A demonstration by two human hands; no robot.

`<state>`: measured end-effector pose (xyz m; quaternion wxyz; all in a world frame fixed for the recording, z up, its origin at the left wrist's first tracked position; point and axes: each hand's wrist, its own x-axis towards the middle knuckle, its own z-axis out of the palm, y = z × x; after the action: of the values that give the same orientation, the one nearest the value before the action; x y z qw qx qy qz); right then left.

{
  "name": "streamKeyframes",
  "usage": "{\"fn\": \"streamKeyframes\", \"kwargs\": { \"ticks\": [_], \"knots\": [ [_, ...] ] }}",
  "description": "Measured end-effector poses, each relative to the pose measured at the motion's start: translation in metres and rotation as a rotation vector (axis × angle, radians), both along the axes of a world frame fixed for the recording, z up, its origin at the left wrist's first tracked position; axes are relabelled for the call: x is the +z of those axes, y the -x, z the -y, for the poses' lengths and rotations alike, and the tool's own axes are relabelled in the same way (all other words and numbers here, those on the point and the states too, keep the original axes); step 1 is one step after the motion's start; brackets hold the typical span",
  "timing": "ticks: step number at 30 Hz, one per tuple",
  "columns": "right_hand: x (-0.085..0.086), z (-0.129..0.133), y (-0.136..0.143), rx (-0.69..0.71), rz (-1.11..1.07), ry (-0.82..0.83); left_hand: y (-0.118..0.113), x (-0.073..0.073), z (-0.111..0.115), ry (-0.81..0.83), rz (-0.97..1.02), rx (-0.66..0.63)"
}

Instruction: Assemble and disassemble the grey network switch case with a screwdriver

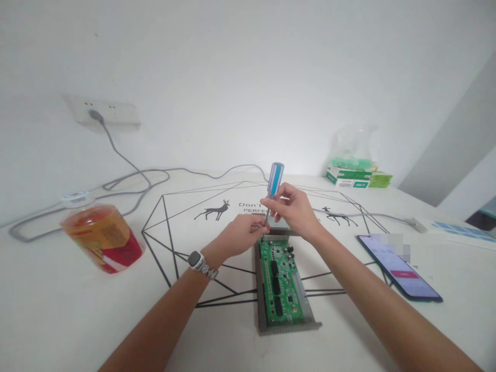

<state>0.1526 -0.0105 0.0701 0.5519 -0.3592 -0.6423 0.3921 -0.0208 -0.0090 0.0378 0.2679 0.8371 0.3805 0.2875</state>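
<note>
A screwdriver (275,180) with a clear and blue handle stands nearly upright in my right hand (296,209), whose fingers pinch it just below the handle. Its shaft slants down to the far left corner of a green circuit board (284,279). Close to the shaft's lower end, the fingers of my left hand (246,232) are pinched around it; whether they also hold a small screw is hidden. The board lies in an open grey metal case (261,315) on the table. Beyond it, partly behind my hands, is a grey metal piece (279,224).
A red and orange plastic-wrapped roll (103,237) stands at left. A phone (399,267) with a lit screen lies at right. Small boxes (349,175) and a clear plastic bag (352,144) are by the wall. A grey cable (151,181) runs from the wall socket (112,112) across the table.
</note>
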Motion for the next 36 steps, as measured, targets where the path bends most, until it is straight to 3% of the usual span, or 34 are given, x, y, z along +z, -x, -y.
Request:
{"fn": "streamKeyframes", "kwargs": {
  "ticks": [9,17,23,31,36],
  "knots": [
    [0.013,0.008,-0.002,0.003,-0.041,-0.058,0.011,0.010,-0.003,-0.091,0.000,0.001],
    [-0.008,0.010,0.006,0.064,0.010,-0.031,0.024,0.019,-0.001,0.125,-0.252,-0.008],
    [-0.010,0.011,0.006,0.054,0.034,-0.025,0.023,0.015,-0.003,0.098,-0.248,0.001],
    [0.001,0.013,-0.010,-0.029,-0.152,-0.008,0.020,0.017,-0.003,-0.005,-0.137,0.038],
    [-0.008,0.021,-0.027,-0.121,-0.273,0.054,0.018,0.018,0.000,0.026,-0.166,0.091]
  ]
}}
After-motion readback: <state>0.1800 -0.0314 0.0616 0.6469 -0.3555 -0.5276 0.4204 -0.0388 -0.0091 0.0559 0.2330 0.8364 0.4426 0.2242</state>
